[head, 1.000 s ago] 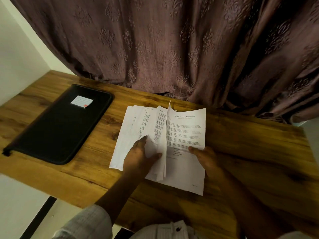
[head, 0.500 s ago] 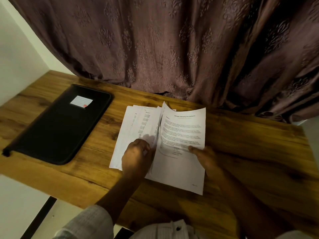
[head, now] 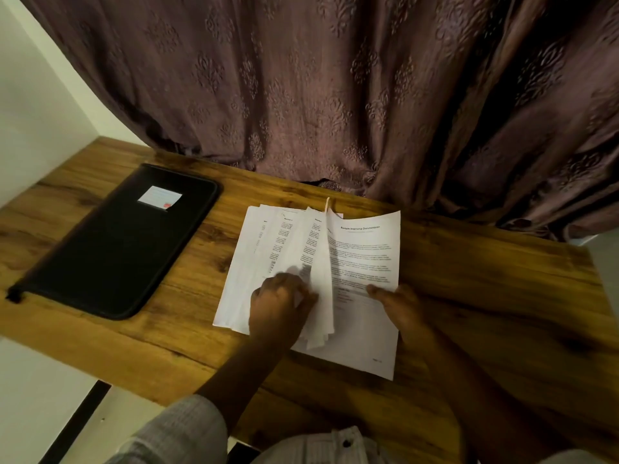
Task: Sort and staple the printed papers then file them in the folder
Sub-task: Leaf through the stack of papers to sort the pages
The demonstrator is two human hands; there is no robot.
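Sorting is in hand: the papers (head: 254,262) lie fanned mid-table, right of the closed folder (head: 117,242), the left hand (head: 279,303) curled round several lifted sheets, the right hand (head: 398,304) thumb-pinning the title sheet (head: 365,249), its fingers' grip indiscernible; next, square them in order.

papers (head: 363,249): print illegible; folder label (head: 160,196): text too small to read

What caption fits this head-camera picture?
Left hand lifts sheets of printed papers, right hand holds them; black folder waits on the wooden desk.
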